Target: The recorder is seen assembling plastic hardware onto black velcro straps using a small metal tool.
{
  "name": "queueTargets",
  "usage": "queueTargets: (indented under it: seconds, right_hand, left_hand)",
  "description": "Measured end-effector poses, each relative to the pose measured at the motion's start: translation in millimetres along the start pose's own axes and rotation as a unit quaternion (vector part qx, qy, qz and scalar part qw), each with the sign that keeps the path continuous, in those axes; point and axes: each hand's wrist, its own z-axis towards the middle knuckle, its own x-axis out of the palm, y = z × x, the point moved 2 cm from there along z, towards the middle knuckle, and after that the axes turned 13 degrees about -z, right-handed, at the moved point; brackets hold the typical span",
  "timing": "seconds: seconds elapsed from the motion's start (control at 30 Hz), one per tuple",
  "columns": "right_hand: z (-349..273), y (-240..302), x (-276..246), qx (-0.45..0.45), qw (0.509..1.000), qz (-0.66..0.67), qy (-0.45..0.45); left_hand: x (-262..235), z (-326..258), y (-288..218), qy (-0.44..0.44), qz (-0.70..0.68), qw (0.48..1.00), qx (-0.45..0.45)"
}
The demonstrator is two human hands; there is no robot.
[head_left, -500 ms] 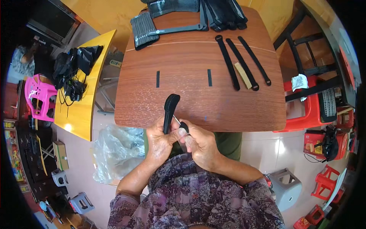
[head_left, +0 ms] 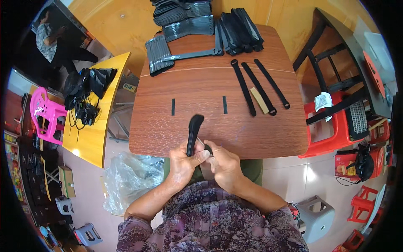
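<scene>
At the near edge of the brown wooden table (head_left: 268, 130), my left hand (head_left: 182, 161) grips a black strap (head_left: 193, 131) that sticks up and away from me. My right hand (head_left: 224, 166) is pressed against the left one, fingers pinching the strap's lower end, where a small dark end piece shows. Three long black straps (head_left: 260, 86) lie flat and parallel at the right of the table, with a small tan block (head_left: 259, 100) between them. Two short black marks (head_left: 172, 106) sit on the tabletop in front of my hands.
Stacks of black straps (head_left: 189, 25) and bundles (head_left: 241, 27) fill the table's far edge. A clear plastic bag (head_left: 126, 178) lies on the floor at my left. A yellow side table (head_left: 96, 130) holds dark gear. Red stools (head_left: 331, 126) and a dark frame stand to the right.
</scene>
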Motion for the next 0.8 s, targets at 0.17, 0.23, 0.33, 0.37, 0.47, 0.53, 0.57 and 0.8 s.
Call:
queueTargets:
  seconds: [0.17,0.23,0.33,0.37,0.47,0.53,0.57,0.8]
  right_hand:
    - [-2.0,-2.6,-9.3,0.079,0.988,0.129,0.039]
    - [-2.6,-6.3,-9.1,0.090,0.985,0.137,0.054]
    - [-1.7,-10.5,-9.7,0.077,0.991,0.105,0.022]
    - [-0.9,-11.1,-11.2,0.053,0.996,0.066,-0.002]
    - [-1.7,-13.1,-18.0,0.005,0.999,-0.022,-0.025]
    - [0.7,-13.6,-20.2,-0.018,0.997,-0.069,-0.023]
    - [0.2,-12.3,-21.1,-0.030,0.994,-0.091,-0.048]
    - [10.7,-8.9,-25.3,0.190,0.978,0.051,0.071]
  left_hand:
    - [4.1,3.3,0.3,0.029,0.103,0.994,0.014]
    - [6.8,6.8,-0.5,0.038,0.022,0.998,-0.036]
    - [17.4,14.0,-2.5,0.050,-0.074,0.993,-0.081]
    - [17.4,15.3,-0.7,0.049,-0.038,0.997,-0.043]
    - [23.0,10.4,5.9,0.034,-0.037,0.998,-0.027]
    - [29.3,10.1,1.8,0.031,-0.045,0.998,0.019]
    - [31.4,9.5,2.6,0.031,-0.045,0.998,0.014]
    - [14.2,14.1,4.9,0.057,0.126,0.985,0.107]
